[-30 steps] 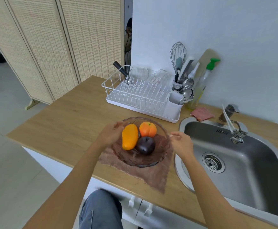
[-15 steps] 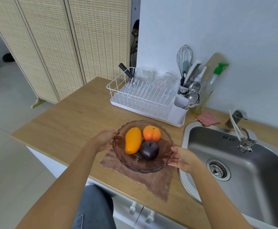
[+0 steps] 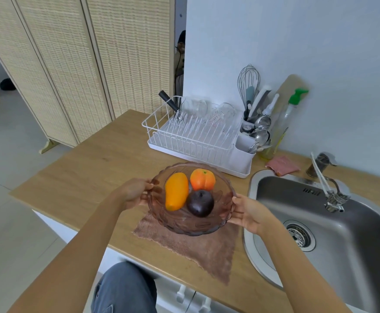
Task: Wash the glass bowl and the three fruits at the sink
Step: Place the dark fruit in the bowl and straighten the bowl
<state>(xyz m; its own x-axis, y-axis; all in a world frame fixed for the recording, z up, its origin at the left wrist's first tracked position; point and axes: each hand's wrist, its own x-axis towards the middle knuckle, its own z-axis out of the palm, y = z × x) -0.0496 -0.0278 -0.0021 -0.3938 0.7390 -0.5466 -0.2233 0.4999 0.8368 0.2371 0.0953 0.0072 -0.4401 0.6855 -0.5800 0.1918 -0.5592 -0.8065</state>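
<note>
A tinted glass bowl [image 3: 184, 224] sits over a brown cloth [image 3: 198, 251] on the wooden counter. Inside it lie a yellow mango [image 3: 176, 194], an orange fruit [image 3: 202, 179] and a dark purple fruit [image 3: 199, 203]. My left hand [image 3: 134, 193] grips the bowl's left rim. On the opposite side my right hand [image 3: 250, 213] holds the right rim, close to the sink's edge. The steel sink [image 3: 347, 224] lies to the right, with its faucet [image 3: 329, 188] at the back.
A white dish rack [image 3: 198, 141] with glasses and a utensil holder stands behind the bowl. A soap bottle [image 3: 281, 125] and a pink sponge cloth [image 3: 282, 168] sit near the wall. A folding screen [image 3: 71, 64] stands at the left.
Both hands have closed on the bowl's rim; the right hand slid lower along the right side. The bowl seems slightly raised above the cloth, and the camera came closer.
</note>
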